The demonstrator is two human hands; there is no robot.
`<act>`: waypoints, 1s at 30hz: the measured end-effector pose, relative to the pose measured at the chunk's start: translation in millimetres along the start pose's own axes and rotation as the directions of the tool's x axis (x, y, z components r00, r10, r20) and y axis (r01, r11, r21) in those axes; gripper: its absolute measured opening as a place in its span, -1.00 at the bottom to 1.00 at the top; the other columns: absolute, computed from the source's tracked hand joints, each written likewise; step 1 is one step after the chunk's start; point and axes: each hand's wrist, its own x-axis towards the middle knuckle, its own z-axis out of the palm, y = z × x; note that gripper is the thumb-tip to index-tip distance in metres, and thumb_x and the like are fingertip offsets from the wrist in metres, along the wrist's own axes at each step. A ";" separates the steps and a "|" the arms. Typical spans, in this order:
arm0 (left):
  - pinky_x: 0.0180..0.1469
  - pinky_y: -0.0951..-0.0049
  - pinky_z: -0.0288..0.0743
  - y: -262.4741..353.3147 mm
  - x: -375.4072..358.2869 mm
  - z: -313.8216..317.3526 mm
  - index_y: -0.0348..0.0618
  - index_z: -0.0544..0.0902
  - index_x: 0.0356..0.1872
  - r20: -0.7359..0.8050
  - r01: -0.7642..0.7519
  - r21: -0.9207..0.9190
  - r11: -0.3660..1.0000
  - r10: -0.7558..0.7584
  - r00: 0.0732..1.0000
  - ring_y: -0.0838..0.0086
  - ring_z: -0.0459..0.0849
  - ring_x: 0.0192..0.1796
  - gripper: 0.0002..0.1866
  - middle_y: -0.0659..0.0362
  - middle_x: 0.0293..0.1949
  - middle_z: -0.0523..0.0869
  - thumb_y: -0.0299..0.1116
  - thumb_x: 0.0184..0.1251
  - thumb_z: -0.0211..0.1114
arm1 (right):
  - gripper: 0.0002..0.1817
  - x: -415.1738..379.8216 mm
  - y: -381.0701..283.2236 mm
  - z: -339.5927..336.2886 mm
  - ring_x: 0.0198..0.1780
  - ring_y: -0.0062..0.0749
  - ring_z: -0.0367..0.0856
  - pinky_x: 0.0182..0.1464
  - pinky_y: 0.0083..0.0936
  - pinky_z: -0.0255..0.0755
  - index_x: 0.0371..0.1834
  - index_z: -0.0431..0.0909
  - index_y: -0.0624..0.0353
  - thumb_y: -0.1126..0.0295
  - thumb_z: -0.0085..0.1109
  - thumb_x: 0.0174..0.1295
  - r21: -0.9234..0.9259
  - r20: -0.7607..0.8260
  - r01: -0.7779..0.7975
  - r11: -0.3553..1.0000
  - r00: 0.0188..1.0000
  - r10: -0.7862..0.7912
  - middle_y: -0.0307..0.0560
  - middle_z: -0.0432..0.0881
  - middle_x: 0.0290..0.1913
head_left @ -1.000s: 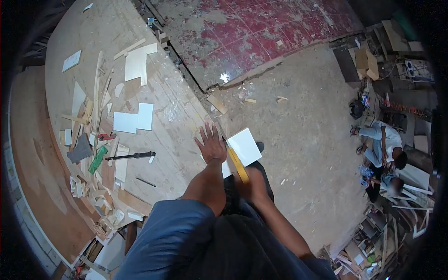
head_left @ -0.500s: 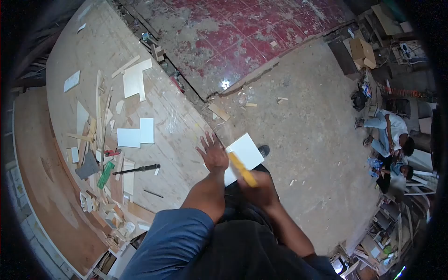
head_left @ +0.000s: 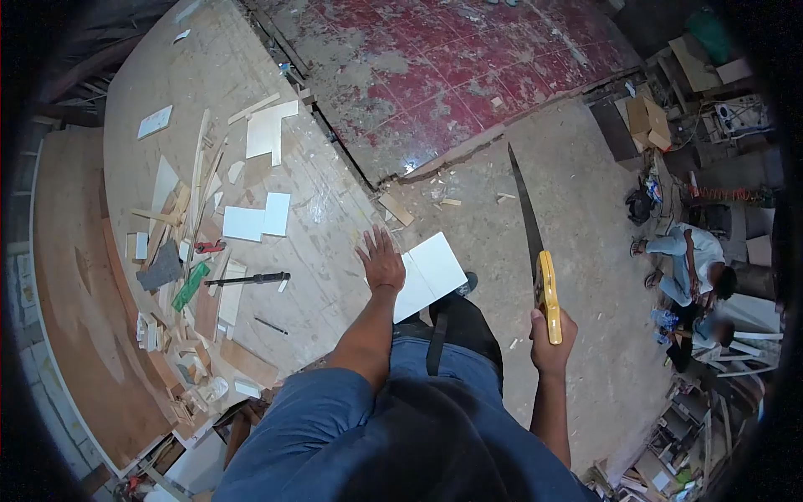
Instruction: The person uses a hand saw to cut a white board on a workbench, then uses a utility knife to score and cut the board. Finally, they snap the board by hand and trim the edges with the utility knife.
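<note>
A white board [head_left: 433, 272] lies at the table's edge and juts out over the floor, with a thin line across it. My left hand [head_left: 384, 263] rests with spread fingers on the board's left part and the wooden table [head_left: 326, 243]. Out to the right, clear of the board, my right hand [head_left: 554, 341] is wrapped round the yellow handle of a handsaw [head_left: 529, 213]. The saw's dark blade points up and away from me.
On the table's left lie wood strips, white offcuts [head_left: 243, 223], a green object [head_left: 191, 286] and a black bar tool [head_left: 248, 279]. Two people [head_left: 701, 261] sit at the right. A cardboard box [head_left: 649, 122] stands at the upper right.
My right hand has moved right with the saw, away from the board, and the blade now shows plainly. My left hand has stayed on the board. The view has shifted slightly.
</note>
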 end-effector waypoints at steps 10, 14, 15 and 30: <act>0.61 -0.27 -0.30 -8.0 -2.1 15.6 -0.22 0.07 0.61 -0.114 -0.047 -0.022 0.999 0.045 0.992 -0.01 -0.17 0.69 -0.31 -0.03 0.67 -0.05 -0.10 0.58 -0.14 | -0.79 -18.5 32.4 -6.2 -0.57 -0.60 0.40 -0.47 -0.50 0.33 -0.48 0.48 0.26 0.47 0.30 0.25 0.061 0.046 0.037 0.997 0.998 -0.039 -0.21 0.44 -0.63; 0.61 -0.26 -0.29 -9.2 -2.9 16.3 -0.22 0.08 0.61 -0.141 -0.054 -0.037 0.998 0.048 0.989 -0.01 -0.15 0.68 -0.32 -0.03 0.66 -0.04 -0.11 0.59 -0.13 | -0.77 -23.6 42.3 -4.4 -0.60 -0.53 0.43 -0.48 -0.45 0.33 -0.52 0.46 0.25 0.48 0.31 0.21 0.060 0.066 0.029 0.998 0.997 -0.033 -0.17 0.44 -0.64; 0.61 -0.25 -0.28 -8.4 -3.2 14.3 -0.21 0.08 0.61 -0.119 -0.045 -0.003 0.999 0.045 0.992 -0.01 -0.15 0.68 -0.32 -0.02 0.66 -0.03 -0.11 0.59 -0.13 | -0.77 -25.2 43.8 -4.1 -0.60 -0.53 0.43 -0.48 -0.45 0.33 -0.52 0.46 0.25 0.48 0.31 0.21 0.061 0.066 0.028 0.998 0.997 -0.032 -0.17 0.44 -0.64; 0.63 -0.20 -0.32 -10.0 -6.2 13.8 -0.23 0.08 0.61 -0.127 -0.062 -0.014 0.998 0.060 0.990 0.00 -0.13 0.68 -0.35 -0.02 0.66 -0.02 -0.11 0.63 -0.28 | -0.76 -29.5 50.7 1.9 -0.61 -0.56 0.40 -0.50 -0.47 0.32 -0.53 0.44 0.26 0.48 0.30 0.22 0.054 0.074 0.053 0.997 0.996 -0.057 -0.17 0.41 -0.66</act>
